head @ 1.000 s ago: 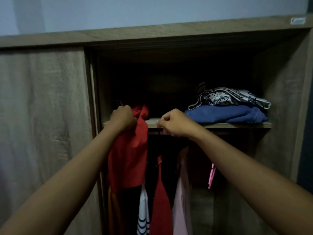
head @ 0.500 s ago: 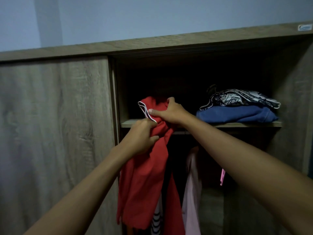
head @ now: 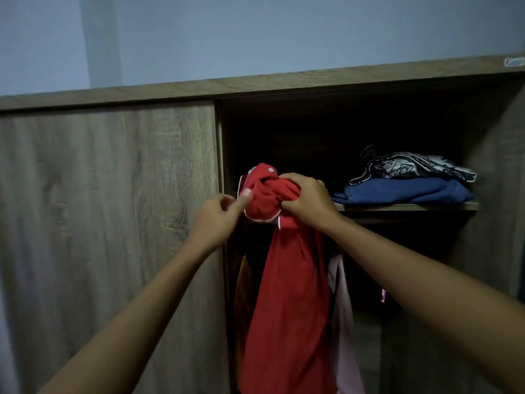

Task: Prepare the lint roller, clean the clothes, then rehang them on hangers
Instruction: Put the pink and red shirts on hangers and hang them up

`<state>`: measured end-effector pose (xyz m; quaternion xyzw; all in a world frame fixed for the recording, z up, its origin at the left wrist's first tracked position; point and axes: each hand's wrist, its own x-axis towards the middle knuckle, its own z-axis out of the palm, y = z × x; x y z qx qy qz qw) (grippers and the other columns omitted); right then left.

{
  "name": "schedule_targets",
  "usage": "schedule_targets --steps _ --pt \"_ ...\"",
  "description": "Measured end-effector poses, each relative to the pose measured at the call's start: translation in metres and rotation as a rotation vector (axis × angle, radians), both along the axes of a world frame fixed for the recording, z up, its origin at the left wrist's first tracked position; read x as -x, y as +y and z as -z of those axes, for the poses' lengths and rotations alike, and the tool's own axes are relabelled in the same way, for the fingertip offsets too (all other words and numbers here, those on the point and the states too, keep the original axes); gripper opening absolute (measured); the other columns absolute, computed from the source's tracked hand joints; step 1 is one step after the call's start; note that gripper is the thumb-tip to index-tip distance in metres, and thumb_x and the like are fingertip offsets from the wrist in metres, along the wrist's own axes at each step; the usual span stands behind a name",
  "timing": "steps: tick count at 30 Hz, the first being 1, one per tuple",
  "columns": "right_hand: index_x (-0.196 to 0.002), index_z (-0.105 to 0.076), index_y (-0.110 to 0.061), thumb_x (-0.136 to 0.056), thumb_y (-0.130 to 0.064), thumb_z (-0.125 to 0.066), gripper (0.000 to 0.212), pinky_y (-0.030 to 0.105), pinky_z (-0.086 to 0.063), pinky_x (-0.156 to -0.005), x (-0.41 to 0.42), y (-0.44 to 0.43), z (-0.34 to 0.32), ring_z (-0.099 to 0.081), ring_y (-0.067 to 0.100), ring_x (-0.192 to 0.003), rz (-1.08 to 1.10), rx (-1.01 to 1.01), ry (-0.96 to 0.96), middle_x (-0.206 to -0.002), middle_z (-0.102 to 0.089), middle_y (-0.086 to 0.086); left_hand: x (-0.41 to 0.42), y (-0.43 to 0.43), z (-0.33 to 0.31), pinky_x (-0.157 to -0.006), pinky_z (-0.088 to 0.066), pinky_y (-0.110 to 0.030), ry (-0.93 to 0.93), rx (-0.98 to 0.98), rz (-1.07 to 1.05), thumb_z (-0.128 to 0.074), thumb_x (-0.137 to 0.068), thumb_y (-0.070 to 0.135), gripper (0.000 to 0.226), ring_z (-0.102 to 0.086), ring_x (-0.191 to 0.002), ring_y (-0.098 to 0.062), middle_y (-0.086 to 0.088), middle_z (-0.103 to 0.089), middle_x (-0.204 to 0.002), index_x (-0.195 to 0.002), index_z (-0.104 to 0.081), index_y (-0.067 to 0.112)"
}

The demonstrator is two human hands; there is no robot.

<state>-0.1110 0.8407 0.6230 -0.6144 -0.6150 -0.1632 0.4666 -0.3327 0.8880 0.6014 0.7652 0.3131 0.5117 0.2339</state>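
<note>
Right hand (head: 308, 201) was closed around the bunched top of the red garment (head: 287, 294), fingers wrapped over the fabric, knuckles toward camera. Grip was firm; the wad of cloth bulged out to the left of the fist.

Left hand (head: 216, 220) sat just left of that grip, partly curled, thumb and index fingertip touching the white-piped edge (head: 257, 218) of the garment. Looked like a light pinch on the trim rather than a full grasp; cannot tell for sure how much cloth it held.

A white snap button (head: 270, 169) showed on the fold directly above the grip. Below the grip the rest of the garment hung straight down in 1 long column, in front of the open wardrobe (head: 497, 251) bay.

Behind and below the grip: a pale pink garment (head: 342, 322) hung just right of the red one, an orange one (head: 241, 294) just left. Hanger and rail were hidden in the dark.

Right of the grip, at about the same height, the shelf (head: 412, 206) carried 2 folded items: a blue garment (head: 403, 190) with a black-and-white patterned one (head: 412, 166) on top. Left of the grip was the closed sliding door (head: 108, 223), wood grain.
</note>
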Motion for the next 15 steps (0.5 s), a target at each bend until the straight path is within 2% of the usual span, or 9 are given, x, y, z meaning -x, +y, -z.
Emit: schedule_targets --steps 2,3,5,6,8,10,12,15 --pt "-0.128 -0.064 -0.033 -0.067 -0.021 -0.077 0.064 0.028 -0.051 -0.098 0.008 -0.019 0.014 -0.065 0.006 -0.109 -0.104 -0.084 -0.027 -0.121 -0.069 -0.011 0.010 -0.009 -0.012 -0.084 -0.057 -0.043 -0.104 0.275 0.124 -0.045 -0.089 0.072 0.065 -0.070 -0.091 -0.023 -0.012 -0.070 -0.101 -0.112 -0.064 0.015" --pt "-0.129 -0.065 -0.033 -0.068 -0.017 -0.078 0.064 0.023 -0.050 -0.097 0.012 -0.029 0.022 -0.063 0.001 -0.107 -0.142 -0.118 -0.048 -0.120 -0.068 -0.011 0.013 -0.013 -0.017 -0.085 -0.057 -0.044 -0.124 0.403 0.194 -0.042 -0.089 0.074 0.069 -0.070 -0.086 -0.023 -0.009 -0.069 -0.094 -0.120 -0.063 0.015" --pt "-0.131 -0.065 -0.027 -0.071 -0.010 -0.080 0.064 0.016 -0.046 -0.095 0.021 -0.049 0.038 -0.061 0.000 -0.105 -0.181 -0.165 -0.137 -0.118 -0.066 -0.006 0.015 -0.020 -0.023 -0.079 -0.055 -0.039 -0.077 0.575 0.360 -0.038 -0.088 0.077 0.074 -0.068 -0.071 -0.019 -0.004 -0.068 -0.075 -0.124 -0.065 0.017" --pt "-0.132 -0.065 -0.026 -0.073 -0.010 -0.078 0.062 0.017 -0.047 -0.095 0.024 -0.057 0.046 -0.062 0.004 -0.106 -0.192 -0.180 -0.193 -0.120 -0.066 -0.003 0.012 -0.022 -0.023 -0.077 -0.056 -0.037 -0.039 0.620 0.455 -0.040 -0.089 0.075 0.067 -0.070 -0.073 -0.020 -0.005 -0.072 -0.079 -0.116 -0.069 0.021" --pt "-0.133 -0.064 -0.024 -0.078 -0.015 -0.074 0.056 0.023 -0.049 -0.098 0.029 -0.069 0.057 -0.065 0.012 -0.110 -0.213 -0.210 -0.283 -0.125 -0.065 0.002 0.005 -0.022 -0.019 -0.076 -0.059 -0.033 0.022 0.625 0.534 -0.056 -0.088 0.064 0.056 -0.075 -0.084 -0.022 -0.011 -0.077 -0.098 -0.110 -0.075 0.016" --pt "-0.133 -0.064 -0.022 -0.081 -0.019 -0.069 0.053 0.023 -0.049 -0.100 0.028 -0.075 0.064 -0.064 0.013 -0.112 -0.221 -0.237 -0.307 -0.127 -0.064 0.004 -0.003 -0.023 -0.013 -0.085 -0.060 -0.039 0.051 0.553 0.535 -0.072 -0.082 0.054 0.048 -0.075 -0.090 -0.026 -0.015 -0.077 -0.103 -0.106 -0.077 0.013" --pt "-0.132 -0.065 -0.021 -0.078 -0.015 -0.070 0.054 0.022 -0.049 -0.100 0.027 -0.081 0.067 -0.064 0.013 -0.113 -0.199 -0.264 -0.269 -0.126 -0.064 0.004 -0.011 -0.024 -0.008 -0.091 -0.059 -0.042 0.005 0.512 0.550 -0.073 -0.084 0.048 0.046 -0.074 -0.098 -0.029 -0.017 -0.076 -0.107 -0.111 -0.075 0.011" --pt "-0.129 -0.067 -0.020 -0.067 0.001 -0.072 0.066 0.025 -0.047 -0.102 0.021 -0.086 0.066 -0.063 0.012 -0.114 -0.167 -0.276 -0.160 -0.125 -0.066 0.000 -0.016 -0.028 -0.006 -0.068 -0.060 -0.028 -0.112 0.524 0.630 -0.062 -0.093 0.047 0.041 -0.074 -0.086 -0.025 -0.014 -0.076 -0.101 -0.104 -0.074 0.010"
